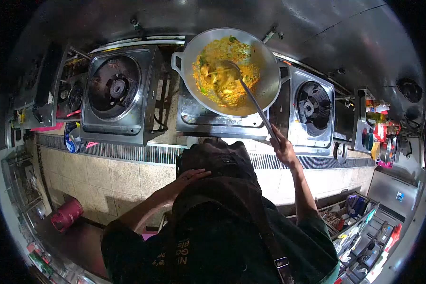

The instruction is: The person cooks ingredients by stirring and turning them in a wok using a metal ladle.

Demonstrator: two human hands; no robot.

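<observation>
A large metal wok (269, 85) with two side handles sits on the middle stove (213, 124). Orange-yellow food with green leaves (227, 92) spreads over its bottom. My right hand (283, 147) is closed round the handle of a long metal ladle (256, 103), to the right of and below the wok. The ladle's bowl rests in the food, tilted, near the wok's middle. Lower left, my left hand (192, 176) lies flat against the dark clothing at my waist, its fingers stretched out and holding nothing.
Burners flank the wok, one at left (114, 87) and one at right (312, 109). Packets and containers (378, 120) stand at the far right. Behind me are a pinkish-red cylinder (67, 214) on the left and a rack of utensils (364, 227) on the right. A floor grate (128, 151) runs below the stoves.
</observation>
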